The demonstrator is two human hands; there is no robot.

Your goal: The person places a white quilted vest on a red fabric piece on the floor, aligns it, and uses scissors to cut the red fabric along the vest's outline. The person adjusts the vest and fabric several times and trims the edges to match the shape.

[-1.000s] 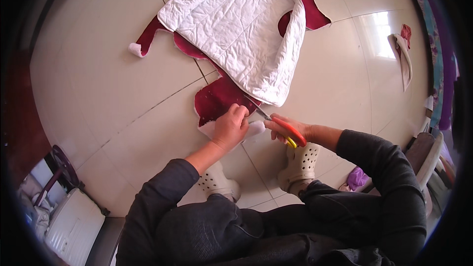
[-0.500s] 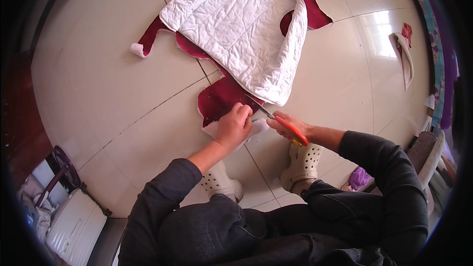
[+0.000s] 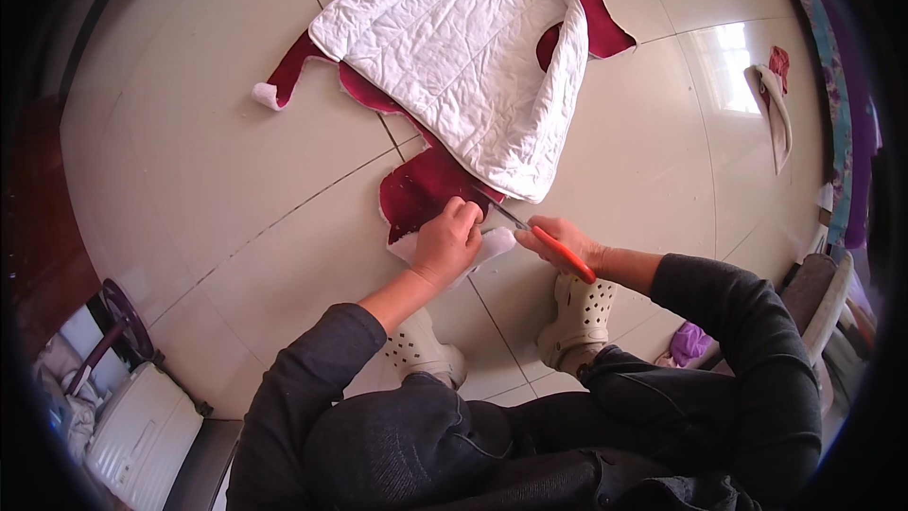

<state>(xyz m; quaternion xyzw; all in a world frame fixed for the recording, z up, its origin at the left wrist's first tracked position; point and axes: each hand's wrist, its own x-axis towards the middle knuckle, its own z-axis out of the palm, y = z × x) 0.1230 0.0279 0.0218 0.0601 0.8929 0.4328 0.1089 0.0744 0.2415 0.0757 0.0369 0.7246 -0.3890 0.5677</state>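
- The left hand (image 3: 445, 244) pressed with curled fingers on the near edge of the dark red fabric (image 3: 426, 191), at the centre of the frame.
- The right hand (image 3: 558, 241) was clenched around one pair of orange-handled scissors (image 3: 553, 244); the blades touched the fabric edge beside the left hand.
- One white quilted piece (image 3: 463, 47) lay over the fabric, in the upper centre.
- The tiled floor (image 3: 218, 151) was open at left and right.
- Two white perforated clogs (image 3: 579, 317) stood below the hands.
- A white case (image 3: 132, 435) stood at lower left; its inside was not visible.
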